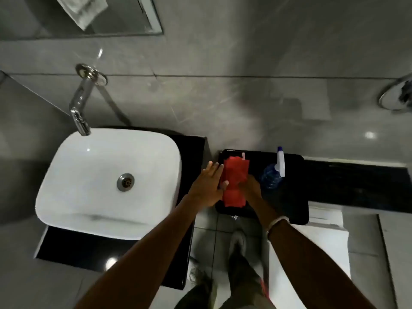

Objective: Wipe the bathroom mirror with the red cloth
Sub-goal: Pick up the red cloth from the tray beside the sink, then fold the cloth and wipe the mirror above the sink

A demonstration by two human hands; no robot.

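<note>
Head view: right hand (249, 190) closed on red cloth (235, 181) over black tray (289, 197), left hand (208, 186) flat, fingers spread, touching its edge.

So my black surface (289, 210) has the red cloth (235, 181) lying on it over at 9 o'clock, blue spray bottle (273, 177) standing around 12, just beside the cloth.
</note>
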